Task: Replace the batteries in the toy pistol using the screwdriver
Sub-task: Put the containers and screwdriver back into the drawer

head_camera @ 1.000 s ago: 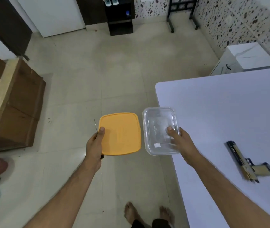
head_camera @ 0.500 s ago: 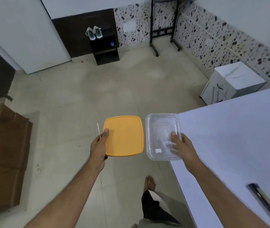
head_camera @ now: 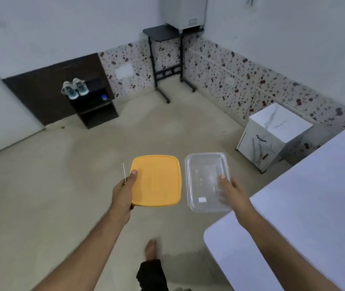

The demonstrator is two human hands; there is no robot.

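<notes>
My left hand (head_camera: 124,191) holds an orange square lid (head_camera: 157,180) by its left edge, thumb on top. The thin metal shaft of a screwdriver (head_camera: 123,171) sticks up past the same hand's fingers, held together with the lid. My right hand (head_camera: 231,192) grips a clear plastic container (head_camera: 206,181) at its right side, thumb inside the rim. Both are held out over the floor, side by side. The toy pistol is out of view.
The white table (head_camera: 314,206) fills the lower right, its corner near my right forearm. A white marbled cabinet (head_camera: 272,135) stands by the wall, a dark shoe rack (head_camera: 93,103) and a black stand (head_camera: 167,66) at the back. My bare foot (head_camera: 151,249) is on the tiled floor.
The view has lifted and turned away from the table, so the toy pistol has dropped out of sight. I have stepped along; both hands keep the lid and container as before.
</notes>
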